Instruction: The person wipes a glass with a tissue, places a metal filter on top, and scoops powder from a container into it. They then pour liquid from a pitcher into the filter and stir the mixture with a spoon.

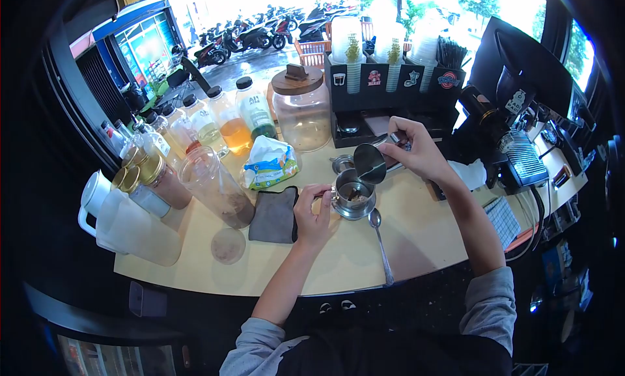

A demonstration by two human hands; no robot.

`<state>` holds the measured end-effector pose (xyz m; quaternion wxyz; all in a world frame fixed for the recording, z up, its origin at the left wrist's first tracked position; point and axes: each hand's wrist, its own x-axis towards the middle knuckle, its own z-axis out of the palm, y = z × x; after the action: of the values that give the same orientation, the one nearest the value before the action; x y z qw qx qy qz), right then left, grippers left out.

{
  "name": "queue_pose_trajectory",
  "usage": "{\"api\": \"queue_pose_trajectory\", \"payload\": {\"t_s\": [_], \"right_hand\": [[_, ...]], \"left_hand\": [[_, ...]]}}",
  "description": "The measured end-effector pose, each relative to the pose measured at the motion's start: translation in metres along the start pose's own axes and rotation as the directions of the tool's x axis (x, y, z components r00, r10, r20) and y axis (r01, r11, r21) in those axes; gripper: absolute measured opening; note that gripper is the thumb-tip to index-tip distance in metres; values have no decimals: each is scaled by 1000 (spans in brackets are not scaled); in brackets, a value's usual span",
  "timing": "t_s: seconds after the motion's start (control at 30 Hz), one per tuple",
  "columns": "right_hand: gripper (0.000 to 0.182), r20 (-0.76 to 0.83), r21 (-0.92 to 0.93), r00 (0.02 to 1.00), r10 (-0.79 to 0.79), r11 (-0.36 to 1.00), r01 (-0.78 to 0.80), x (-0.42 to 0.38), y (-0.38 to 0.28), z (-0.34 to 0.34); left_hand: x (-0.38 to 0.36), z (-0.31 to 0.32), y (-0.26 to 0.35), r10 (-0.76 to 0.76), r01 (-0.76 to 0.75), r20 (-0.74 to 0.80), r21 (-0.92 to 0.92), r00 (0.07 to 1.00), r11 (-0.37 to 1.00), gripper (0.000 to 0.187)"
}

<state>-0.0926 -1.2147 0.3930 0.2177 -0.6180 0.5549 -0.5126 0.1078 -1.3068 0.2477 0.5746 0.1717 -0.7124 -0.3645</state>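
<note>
My left hand (pixel 313 216) pinches the side handle of a metal drip coffee filter (pixel 352 211), which stands on the counter with some brown grounds visible in it. Over its rim, my right hand (pixel 416 151) holds a small, dark metal cup (pixel 370 164) tipped so that its mouth faces the filter. The cup's inside is partly in shadow. Just to the right of the filter lies a metal spoon (pixel 384 254). Behind it is a small round metal piece (pixel 342 162), partly covered by the cup. A folded grey cloth (pixel 273 214) lies left of my left hand.
A clear jar with brown powder (pixel 236 210), a round lid (pixel 228 246), a wipes pack (pixel 270 164) and a white jug (pixel 140 229) stand at left. Several bottles line the back, beside a wooden-lidded jar (pixel 301 115) and black cup holder (pixel 397 102). An espresso machine (pixel 521 158) is at right.
</note>
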Motion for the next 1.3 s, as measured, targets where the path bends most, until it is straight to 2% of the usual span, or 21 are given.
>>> {"api": "queue_pose_trajectory", "payload": {"t_s": [0.07, 0.17, 0.37, 0.6, 0.67, 0.8, 1.07, 1.1, 1.17, 1.3], "right_hand": [[30, 25, -122, 999, -29, 992, 32, 1, -7, 1], [30, 43, -197, 997, -69, 978, 76, 2, -4, 1], [29, 45, -141, 999, -14, 990, 20, 0, -14, 5], [28, 12, -161, 1000, 14, 987, -12, -2, -14, 9], [29, 33, -199, 999, -31, 979, 37, -2, -12, 8], [29, 36, -166, 999, -25, 986, 31, -3, -15, 10], [29, 42, -316, 990, -135, 938, 141, -2, -7, 9], [29, 41, -316, 990, -135, 938, 141, -3, -9, 9], [26, 21, -201, 999, -37, 979, 41, -5, -14, 11], [26, 29, -297, 995, -99, 949, 103, -4, -12, 7]], "left_hand": [[0, 0, 1, -11, 11, 3, 4, 1000, 1000, 10], [1, 0, 1, -11, 11, 1, -6, 1000, 1000, 10], [1, 1, -1, 28, -28, -7, 19, 1000, 999, 9], [1, 1, 0, 31, -31, -1, 27, 1000, 999, 9], [2, 0, 0, 35, -35, -2, 33, 999, 999, 9], [2, 0, 1, 32, -32, -3, 25, 999, 999, 9], [0, 1, 1, -4, 4, -10, -6, 1000, 1000, 11], [1, 1, 1, 8, -7, -7, 10, 1000, 1000, 10], [1, 0, 1, 18, -18, -5, 27, 1000, 999, 9], [1, 0, -1, 31, -30, -2, 31, 1000, 999, 9]]}}
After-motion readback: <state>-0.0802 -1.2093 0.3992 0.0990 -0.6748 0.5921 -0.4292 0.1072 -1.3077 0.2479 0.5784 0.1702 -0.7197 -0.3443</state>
